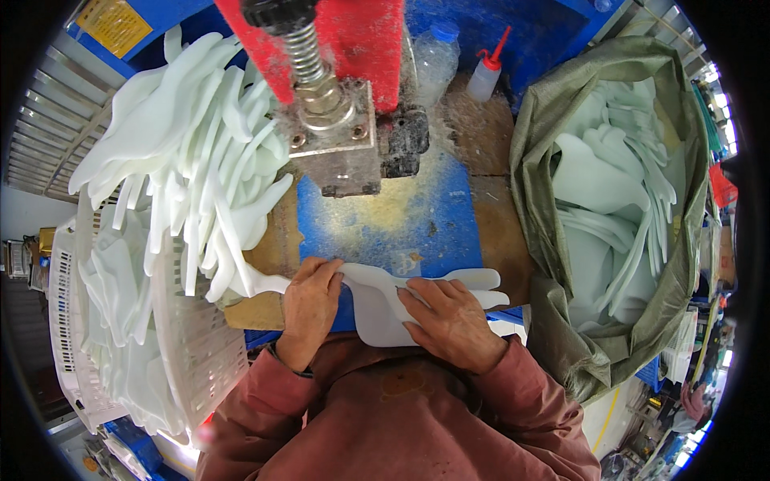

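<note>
My left hand (311, 309) is closed on the left end of a pale, flat, curved piece (375, 317) with one broad lobe and narrower ends. Closed around the same piece farther right is my right hand (453, 321), its fingers over the top. A second narrow pale end (477, 278) shows just beyond the right hand, so two pieces may lie together; their overlap is partly hidden. Left of my left hand, the tip of another pale piece (261, 282) reaches out from the heap. Both hands are at the near edge of the blue work plate (385, 240).
Ahead stands a red machine (361, 48) with a spring and a metal block (341, 164) over the plate. A heap of pale pieces (184, 136) rises above a white crate (200, 345) at left. At right is a green sack (533, 160) of pieces. A bottle (483, 80) stands behind.
</note>
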`<action>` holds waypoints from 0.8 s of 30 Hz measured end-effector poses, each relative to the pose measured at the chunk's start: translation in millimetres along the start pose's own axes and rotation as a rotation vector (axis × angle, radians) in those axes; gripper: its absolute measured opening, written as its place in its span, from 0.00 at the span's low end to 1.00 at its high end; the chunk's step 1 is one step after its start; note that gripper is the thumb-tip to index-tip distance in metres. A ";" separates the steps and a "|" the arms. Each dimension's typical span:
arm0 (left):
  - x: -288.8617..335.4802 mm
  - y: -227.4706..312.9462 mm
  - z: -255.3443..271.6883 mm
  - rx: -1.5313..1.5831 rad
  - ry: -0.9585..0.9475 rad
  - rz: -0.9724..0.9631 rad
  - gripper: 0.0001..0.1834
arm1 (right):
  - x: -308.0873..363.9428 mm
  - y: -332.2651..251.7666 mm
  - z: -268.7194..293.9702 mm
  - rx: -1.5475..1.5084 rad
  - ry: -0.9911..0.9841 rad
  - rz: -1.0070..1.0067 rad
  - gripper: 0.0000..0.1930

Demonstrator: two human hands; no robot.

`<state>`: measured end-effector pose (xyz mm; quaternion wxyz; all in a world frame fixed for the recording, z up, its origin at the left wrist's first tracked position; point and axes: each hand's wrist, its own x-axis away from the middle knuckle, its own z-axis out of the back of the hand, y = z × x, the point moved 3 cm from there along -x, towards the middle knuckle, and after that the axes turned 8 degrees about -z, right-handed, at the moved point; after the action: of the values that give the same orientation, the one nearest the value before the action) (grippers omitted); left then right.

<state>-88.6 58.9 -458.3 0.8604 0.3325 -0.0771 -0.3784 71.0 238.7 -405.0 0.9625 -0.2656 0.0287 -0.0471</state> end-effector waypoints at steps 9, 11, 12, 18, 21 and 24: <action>-5.7 -3.7 -2.7 -0.031 -0.005 -0.006 0.07 | -3.2 4.3 -7.3 0.007 0.027 -0.013 0.19; -6.5 -6.3 -3.9 -0.046 -0.018 -0.009 0.06 | -4.4 6.7 -10.0 0.010 0.033 -0.015 0.18; -6.6 -7.5 -4.7 -0.043 -0.010 -0.012 0.06 | -4.7 7.9 -11.6 0.008 0.025 -0.021 0.18; -10.4 -13.2 -3.7 0.025 -0.086 0.076 0.09 | -5.6 14.0 -21.5 0.082 -0.055 -0.050 0.22; -14.6 -3.9 10.4 -0.025 -0.106 0.097 0.10 | -7.2 14.7 -24.2 0.117 -0.057 -0.040 0.20; -15.6 22.3 17.9 -0.040 -0.065 -0.027 0.13 | -11.4 12.2 -22.1 0.139 0.020 0.015 0.13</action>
<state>-93.1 71.7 -428.7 0.8588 0.3037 -0.0930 -0.4020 58.7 239.1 -429.9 0.9786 -0.1973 0.0369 -0.0446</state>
